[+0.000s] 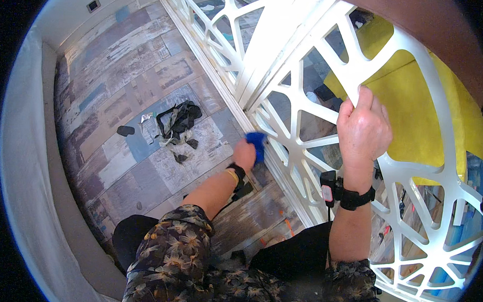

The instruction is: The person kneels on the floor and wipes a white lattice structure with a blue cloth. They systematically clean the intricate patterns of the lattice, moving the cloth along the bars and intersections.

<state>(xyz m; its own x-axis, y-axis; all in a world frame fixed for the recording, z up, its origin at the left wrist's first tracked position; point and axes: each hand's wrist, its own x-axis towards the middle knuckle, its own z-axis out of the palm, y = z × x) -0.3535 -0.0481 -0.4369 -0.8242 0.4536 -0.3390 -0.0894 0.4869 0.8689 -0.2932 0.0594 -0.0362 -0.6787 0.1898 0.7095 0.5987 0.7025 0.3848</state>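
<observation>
Down at the foot of a white lattice partition, my left hand (pixel 245 155) grips a blue cloth (pixel 257 143). The cloth lies against the white bottom rail (pixel 219 75), where the rail meets the floor; its lower side is hidden by my fingers. Higher up, the fingers of my right hand (pixel 365 131) are closed around a bar of the white openwork panel (pixel 347 81). That panel stands upright in front of me and runs off to the right.
Crumpled black and clear plastic scraps (pixel 180 119) lie on the patchwork-patterned floor (pixel 124 87), with a small dark piece (pixel 125 131) beside them. Through the lattice shows a yellow surface (pixel 409 137). A pale draped fabric (pixel 25 163) borders the left side. A wall socket (pixel 93 5) is at upper left.
</observation>
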